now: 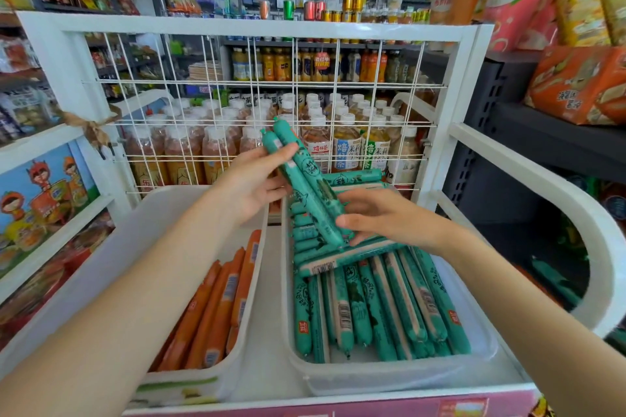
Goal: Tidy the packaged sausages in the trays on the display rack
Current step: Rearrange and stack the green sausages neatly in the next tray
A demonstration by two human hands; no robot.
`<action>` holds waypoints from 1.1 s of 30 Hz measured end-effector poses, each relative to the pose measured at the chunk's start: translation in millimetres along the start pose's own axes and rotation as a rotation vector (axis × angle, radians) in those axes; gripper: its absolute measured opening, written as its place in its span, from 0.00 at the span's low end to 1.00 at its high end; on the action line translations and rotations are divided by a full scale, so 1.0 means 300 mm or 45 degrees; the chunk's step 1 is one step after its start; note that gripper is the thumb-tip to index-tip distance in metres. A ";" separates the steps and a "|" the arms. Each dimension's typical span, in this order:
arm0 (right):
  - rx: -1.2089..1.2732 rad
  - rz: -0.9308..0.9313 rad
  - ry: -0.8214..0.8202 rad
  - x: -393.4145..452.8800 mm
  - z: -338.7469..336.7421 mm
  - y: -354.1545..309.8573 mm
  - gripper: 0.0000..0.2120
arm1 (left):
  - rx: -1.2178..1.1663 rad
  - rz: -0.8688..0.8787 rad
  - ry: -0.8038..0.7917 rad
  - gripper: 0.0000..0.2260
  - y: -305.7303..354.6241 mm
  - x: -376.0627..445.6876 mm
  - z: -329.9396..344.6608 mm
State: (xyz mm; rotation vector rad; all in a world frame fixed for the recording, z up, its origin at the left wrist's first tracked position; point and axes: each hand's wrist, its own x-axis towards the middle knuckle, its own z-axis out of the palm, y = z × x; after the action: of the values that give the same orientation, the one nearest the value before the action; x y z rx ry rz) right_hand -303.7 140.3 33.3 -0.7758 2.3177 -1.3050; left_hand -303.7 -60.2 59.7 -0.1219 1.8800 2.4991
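Two clear trays sit side by side on the white display rack. The right tray [481,359] holds several green packaged sausages [379,308] in rows, with a few lying crosswise on top. The left tray [237,345] holds orange sausages [216,308]. A small bundle of green sausages [305,176] is lifted at a slant above the right tray. My left hand [257,186] grips its upper part. My right hand [379,217] holds its lower end, thumb on top and fingers underneath.
A white wire grid panel [257,91] closes the back of the rack, with bottled tea [342,145] behind it. The rack's curved white side rail [576,213] stands to the right, and orange snack bags [576,85] fill a dark shelf there.
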 end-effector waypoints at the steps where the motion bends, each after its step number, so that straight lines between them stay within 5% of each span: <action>1: 0.096 0.017 -0.008 0.008 0.007 0.006 0.25 | -0.038 -0.005 0.007 0.05 0.005 0.003 -0.001; 5: 0.415 -0.057 0.125 0.027 0.040 -0.001 0.16 | -0.202 0.054 0.089 0.05 0.022 0.020 -0.004; 11: 0.378 -0.123 0.357 0.068 0.048 -0.031 0.06 | 0.149 0.113 -0.107 0.13 -0.067 -0.018 0.072; 21: -0.038 -0.173 0.414 0.024 -0.007 -0.063 0.17 | 0.224 0.098 -0.037 0.19 0.005 -0.010 0.048; 33: 0.069 -0.352 0.426 0.000 0.001 -0.073 0.14 | 0.138 -0.037 -0.099 0.08 0.024 -0.028 0.018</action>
State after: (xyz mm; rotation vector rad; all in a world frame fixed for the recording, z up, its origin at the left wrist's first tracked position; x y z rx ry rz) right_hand -297.3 131.0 52.2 -0.9492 2.4800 -1.7257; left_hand -296.1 -56.8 68.6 -0.0502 1.9624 2.3414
